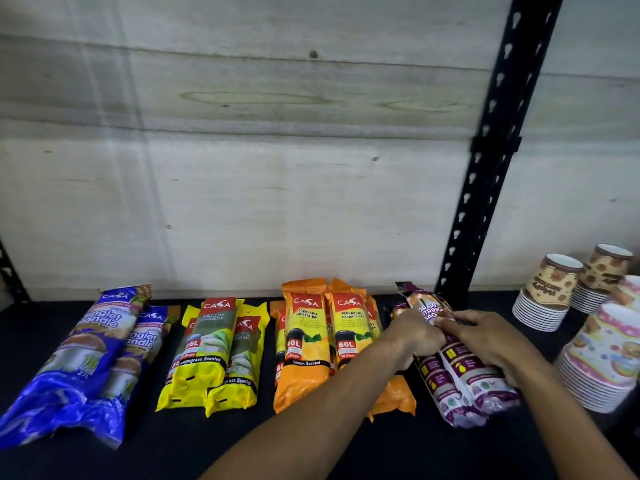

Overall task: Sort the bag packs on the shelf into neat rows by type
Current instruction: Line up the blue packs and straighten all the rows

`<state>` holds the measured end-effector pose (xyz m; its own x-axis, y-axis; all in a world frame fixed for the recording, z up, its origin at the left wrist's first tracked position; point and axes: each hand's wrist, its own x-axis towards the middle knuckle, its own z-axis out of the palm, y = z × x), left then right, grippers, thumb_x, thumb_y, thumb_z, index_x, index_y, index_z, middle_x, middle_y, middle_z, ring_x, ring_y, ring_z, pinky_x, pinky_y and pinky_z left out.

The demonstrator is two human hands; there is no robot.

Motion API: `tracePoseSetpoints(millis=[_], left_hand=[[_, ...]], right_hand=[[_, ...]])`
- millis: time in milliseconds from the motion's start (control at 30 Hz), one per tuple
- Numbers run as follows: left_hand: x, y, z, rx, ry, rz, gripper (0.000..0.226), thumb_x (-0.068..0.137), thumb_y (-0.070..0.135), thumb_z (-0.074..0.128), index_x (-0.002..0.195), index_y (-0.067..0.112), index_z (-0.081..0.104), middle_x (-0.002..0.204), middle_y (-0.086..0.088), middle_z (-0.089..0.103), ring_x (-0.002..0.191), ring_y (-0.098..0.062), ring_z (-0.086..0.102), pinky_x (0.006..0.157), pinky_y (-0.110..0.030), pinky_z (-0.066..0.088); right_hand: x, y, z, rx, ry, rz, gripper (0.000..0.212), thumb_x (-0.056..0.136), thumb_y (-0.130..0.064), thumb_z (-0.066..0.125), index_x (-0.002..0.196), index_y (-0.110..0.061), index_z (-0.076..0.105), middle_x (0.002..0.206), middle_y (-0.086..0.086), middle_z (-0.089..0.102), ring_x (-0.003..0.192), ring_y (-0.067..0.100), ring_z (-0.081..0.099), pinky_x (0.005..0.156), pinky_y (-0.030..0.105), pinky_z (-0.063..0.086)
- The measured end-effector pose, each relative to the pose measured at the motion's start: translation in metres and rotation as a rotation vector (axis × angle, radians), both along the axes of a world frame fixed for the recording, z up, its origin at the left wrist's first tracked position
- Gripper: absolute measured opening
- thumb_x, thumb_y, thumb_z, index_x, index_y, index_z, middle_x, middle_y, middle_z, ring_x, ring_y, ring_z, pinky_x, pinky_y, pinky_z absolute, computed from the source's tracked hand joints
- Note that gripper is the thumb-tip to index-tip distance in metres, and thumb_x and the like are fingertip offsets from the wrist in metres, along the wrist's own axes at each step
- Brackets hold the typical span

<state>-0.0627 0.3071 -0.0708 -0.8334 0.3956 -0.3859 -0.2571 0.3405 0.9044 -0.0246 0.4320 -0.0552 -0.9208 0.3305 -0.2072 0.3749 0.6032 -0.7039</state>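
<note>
With your left hand (417, 336) and right hand (491, 336) both closed on the purple drawstring packs (460, 372) at the shelf's (242, 441) right end, square them parallel to the orange packs (311, 341), edges flush.

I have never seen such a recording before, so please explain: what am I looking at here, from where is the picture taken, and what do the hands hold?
There is no machine. A person wears a camera on the head, looking down at their own hands. On a dark shelf lie bag packs grouped by colour: blue packs, yellow packs, orange packs and purple drawstring packs. The left hand and right hand both rest on the purple packs, apparently straightening them. Stacks of paper cups stand at the right.
</note>
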Motion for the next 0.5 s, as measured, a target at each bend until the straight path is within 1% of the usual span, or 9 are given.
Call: tracePoseSetpoints(millis=[100,200,267,333,400,467,500], left_hand=[[-0.009,-0.004,0.000,-0.015,0.009,0.014,0.046,0.087,0.011,0.063,0.132,0.008,0.053,0.116,-0.014,0.067,0.100,-0.031,0.068,0.078,-0.038,0.059],[-0.012,-0.007,0.002,-0.033,0.010,0.020,0.056,0.086,0.012,0.062,0.140,0.009,0.046,0.116,-0.014,0.067,0.097,-0.031,0.068,0.077,-0.039,0.060],[-0.013,-0.008,0.002,-0.046,0.050,0.019,0.052,0.085,0.012,0.061,0.136,0.010,0.051,0.115,-0.013,0.068,0.097,-0.032,0.068,0.079,-0.041,0.060],[-0.011,-0.010,0.004,-0.092,0.155,0.021,0.041,0.081,0.017,0.060,0.121,0.009,0.061,0.111,-0.012,0.070,0.097,-0.033,0.068,0.084,-0.046,0.060],[-0.005,-0.014,0.011,-0.131,0.244,0.029,0.039,0.079,0.024,0.062,0.115,0.010,0.064,0.110,-0.010,0.070,0.096,-0.030,0.068,0.085,-0.043,0.060],[0.000,-0.021,0.022,-0.159,0.297,0.049,0.040,0.080,0.029,0.065,0.114,0.010,0.064,0.107,-0.006,0.070,0.093,-0.026,0.067,0.080,-0.037,0.059],[0.001,-0.026,0.027,-0.171,0.327,0.058,0.039,0.081,0.030,0.066,0.113,0.009,0.065,0.105,-0.005,0.070,0.092,-0.025,0.067,0.079,-0.036,0.059]], right_hand=[[-0.009,-0.005,-0.001,0.006,0.010,0.008,0.049,0.083,-0.055,0.068,0.123,-0.027,0.064,0.087,0.007,0.075,0.075,0.026,0.075,0.081,0.047,0.060],[-0.016,-0.008,-0.004,0.042,0.018,0.024,0.047,0.084,-0.056,0.066,0.121,-0.027,0.065,0.086,0.005,0.076,0.075,0.025,0.075,0.082,0.046,0.060],[-0.018,-0.010,-0.004,0.088,0.016,0.036,0.046,0.086,-0.057,0.063,0.121,-0.027,0.065,0.086,0.004,0.075,0.075,0.024,0.074,0.083,0.045,0.059],[-0.018,-0.010,-0.002,0.093,0.010,0.045,0.047,0.087,-0.056,0.061,0.123,-0.026,0.063,0.089,0.005,0.074,0.077,0.024,0.074,0.084,0.045,0.059],[-0.018,-0.010,0.001,0.085,-0.016,0.051,0.046,0.091,-0.052,0.060,0.125,-0.022,0.062,0.091,0.007,0.073,0.080,0.025,0.073,0.085,0.044,0.059],[-0.017,-0.012,0.008,0.109,-0.022,0.057,0.039,0.093,-0.046,0.059,0.117,-0.016,0.066,0.089,0.007,0.073,0.079,0.024,0.073,0.084,0.043,0.059],[-0.017,-0.015,0.011,0.137,-0.013,0.055,0.037,0.093,-0.046,0.058,0.110,-0.015,0.069,0.087,0.007,0.074,0.077,0.024,0.073,0.084,0.043,0.059]])
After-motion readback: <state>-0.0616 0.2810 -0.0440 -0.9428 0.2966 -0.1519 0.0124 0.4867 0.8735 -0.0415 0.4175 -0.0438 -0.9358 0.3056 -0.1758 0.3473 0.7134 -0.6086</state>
